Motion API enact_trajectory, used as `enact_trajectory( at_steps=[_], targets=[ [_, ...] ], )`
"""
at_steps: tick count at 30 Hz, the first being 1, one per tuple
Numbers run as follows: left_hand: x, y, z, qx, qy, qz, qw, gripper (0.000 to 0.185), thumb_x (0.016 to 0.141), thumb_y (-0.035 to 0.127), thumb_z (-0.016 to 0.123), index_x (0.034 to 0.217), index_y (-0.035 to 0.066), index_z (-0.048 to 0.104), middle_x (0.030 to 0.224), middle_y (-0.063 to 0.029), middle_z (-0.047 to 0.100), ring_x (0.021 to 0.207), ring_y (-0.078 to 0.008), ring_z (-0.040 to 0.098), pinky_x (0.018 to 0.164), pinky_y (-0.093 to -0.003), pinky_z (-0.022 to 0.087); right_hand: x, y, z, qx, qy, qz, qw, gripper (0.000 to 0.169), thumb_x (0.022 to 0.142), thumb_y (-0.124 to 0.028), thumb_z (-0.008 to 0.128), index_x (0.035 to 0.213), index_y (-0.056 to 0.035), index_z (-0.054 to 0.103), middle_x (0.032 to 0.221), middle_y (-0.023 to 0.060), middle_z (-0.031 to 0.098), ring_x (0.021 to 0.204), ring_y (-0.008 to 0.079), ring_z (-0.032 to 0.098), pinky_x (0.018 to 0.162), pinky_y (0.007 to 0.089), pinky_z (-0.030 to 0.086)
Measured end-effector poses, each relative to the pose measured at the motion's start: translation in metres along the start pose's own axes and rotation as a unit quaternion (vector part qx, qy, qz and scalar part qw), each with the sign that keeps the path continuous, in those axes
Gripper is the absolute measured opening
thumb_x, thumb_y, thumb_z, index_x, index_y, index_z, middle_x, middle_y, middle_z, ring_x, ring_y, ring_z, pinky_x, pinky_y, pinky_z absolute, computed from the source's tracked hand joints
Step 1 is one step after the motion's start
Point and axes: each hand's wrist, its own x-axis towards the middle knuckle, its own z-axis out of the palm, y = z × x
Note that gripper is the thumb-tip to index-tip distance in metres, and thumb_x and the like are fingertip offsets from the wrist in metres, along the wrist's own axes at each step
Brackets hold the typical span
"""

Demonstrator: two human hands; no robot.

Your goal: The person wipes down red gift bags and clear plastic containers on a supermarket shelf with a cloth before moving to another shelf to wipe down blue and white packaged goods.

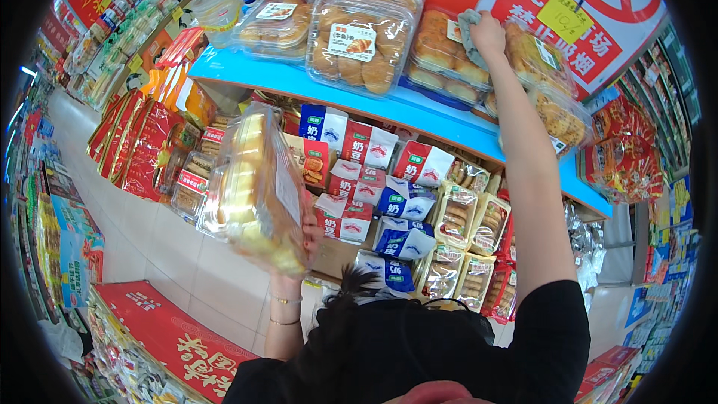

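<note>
My left hand [308,230] holds up a clear plastic clamshell box of bread rolls [252,179], tilted on its side, in front of the lower shelf. Farther off, my right hand [487,33] grips a grey cloth [471,39] against a clear box of browned buns [451,53] on the blue upper shelf [359,101]. To the left of that box stands a labelled clear box of rolls [359,45], with another bread box [275,28] beside it. Boxes of cookies [558,115] lie right of my right forearm.
Blue-white and red-white snack bags [404,196] and packed biscuits [457,213] fill the lower shelf. Red gift bags [148,146] stand at the left. A clear round tub [216,11] is at the shelf's left end. A red-topped display [168,336] is at lower left.
</note>
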Motion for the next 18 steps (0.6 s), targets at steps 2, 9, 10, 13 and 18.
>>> enact_trajectory(
  at_steps=[2, 9, 10, 13, 18],
  targets=[
    [-0.011, 0.001, 0.002, 0.029, 0.043, 0.020, 0.998, 0.072, 0.090, 0.041, 0.061, 0.149, 0.008, 0.035, 0.118, -0.0078, 0.048, 0.103, -0.0194, 0.045, 0.083, -0.0399, 0.050, 0.005, -0.012, 0.026, 0.017, -0.031, 0.017, 0.999, 0.041, 0.085, -0.033, 0.064, 0.116, -0.0064, 0.066, 0.110, 0.0203, 0.069, 0.104, 0.0385, 0.065, 0.091, 0.0492, 0.051],
    [0.001, 0.010, 0.004, 0.028, -0.041, -0.138, 0.989, 0.076, 0.090, 0.049, 0.058, 0.150, 0.009, 0.032, 0.115, -0.0064, 0.048, 0.101, -0.0202, 0.046, 0.078, -0.0402, 0.050, -0.032, -0.066, 0.036, 0.130, -0.004, -0.153, 0.980, 0.037, 0.077, -0.010, 0.064, 0.114, -0.0056, 0.068, 0.113, 0.0203, 0.067, 0.108, 0.0381, 0.060, 0.092, 0.0489, 0.049],
    [0.005, 0.015, 0.003, 0.034, -0.055, -0.152, 0.986, 0.076, 0.091, 0.048, 0.058, 0.150, 0.009, 0.032, 0.115, -0.0064, 0.048, 0.102, -0.0203, 0.046, 0.078, -0.0404, 0.050, -0.037, -0.062, 0.027, 0.114, 0.000, -0.160, 0.980, 0.036, 0.077, -0.010, 0.064, 0.113, -0.0049, 0.067, 0.111, 0.0207, 0.067, 0.106, 0.0387, 0.061, 0.092, 0.0483, 0.049],
    [0.012, 0.025, -0.004, 0.056, -0.090, -0.201, 0.974, 0.075, 0.091, 0.047, 0.058, 0.150, 0.010, 0.031, 0.115, -0.0062, 0.047, 0.105, -0.0208, 0.047, 0.079, -0.0411, 0.050, -0.067, -0.045, -0.003, 0.042, 0.025, -0.157, 0.986, 0.034, 0.077, -0.009, 0.065, 0.111, -0.0039, 0.066, 0.107, 0.0197, 0.067, 0.102, 0.0392, 0.061, 0.089, 0.0465, 0.050],
    [0.029, 0.010, 0.016, 0.162, -0.013, -0.106, 0.981, 0.077, 0.091, 0.050, 0.058, 0.150, 0.010, 0.031, 0.114, -0.0065, 0.049, 0.104, -0.0220, 0.050, 0.080, -0.0419, 0.052, -0.123, -0.023, -0.040, -0.012, 0.051, -0.164, 0.985, 0.035, 0.074, -0.003, 0.065, 0.110, -0.0033, 0.064, 0.105, 0.0149, 0.066, 0.098, 0.0380, 0.059, 0.083, 0.0437, 0.053]
  ],
)
